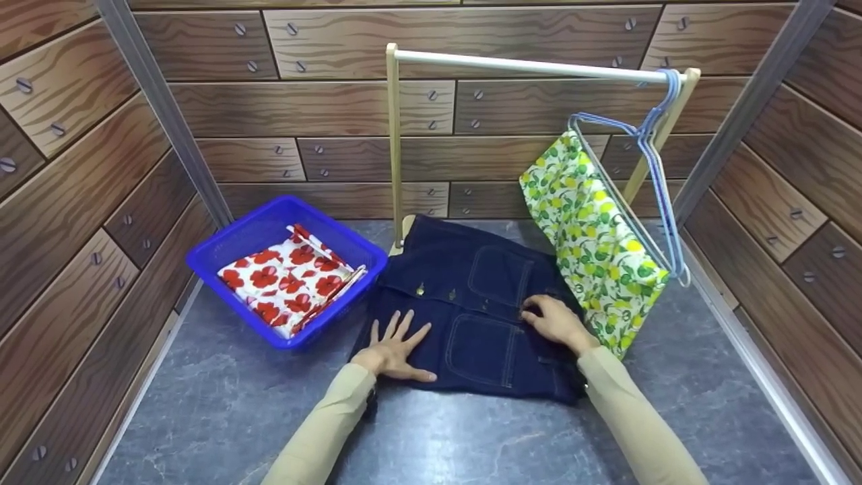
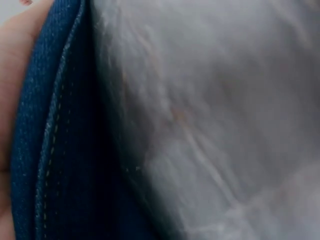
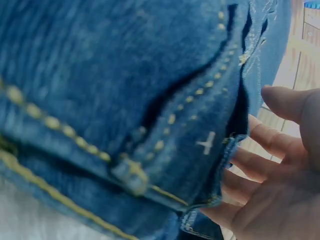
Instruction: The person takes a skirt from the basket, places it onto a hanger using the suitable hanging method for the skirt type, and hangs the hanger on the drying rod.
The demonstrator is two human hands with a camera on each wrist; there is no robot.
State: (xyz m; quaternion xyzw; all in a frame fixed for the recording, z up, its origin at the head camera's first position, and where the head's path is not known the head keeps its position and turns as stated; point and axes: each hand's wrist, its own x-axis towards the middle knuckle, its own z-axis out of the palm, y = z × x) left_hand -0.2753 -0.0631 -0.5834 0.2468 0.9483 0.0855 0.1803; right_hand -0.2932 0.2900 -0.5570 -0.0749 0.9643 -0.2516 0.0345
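Dark blue denim lies under both my hands: a garment [image 1: 411, 269] spread on the grey surface [image 1: 438, 444]. My left hand [image 1: 396, 353] presses flat on its near left part, fingers fanned wide and thumb stretched out to the side, with nothing gripped. My right hand [image 1: 553, 320] is at the far side, fingers bent, their tips at a stitched flap edge. From the wrist, the fingers run behind the denim and the thumb stands off it; whether they pinch the cloth I cannot tell. Two stitched pockets [image 1: 488, 351] sit between my hands, and a brass button [image 1: 420, 289] lies just ahead of my left fingertips.

Beyond those fingertips, to the left, stands a blue plastic basket [image 1: 232, 298]. Inside it lies a white cloth with red flowers [image 1: 269, 283], folded, its edges stacked on the side nearer my hand. Right of my right fingers, just beside the wrist, a lemon-print cloth [image 1: 599, 249] hangs on a blue hanger [image 1: 663, 182] from the white rail [image 1: 532, 65].
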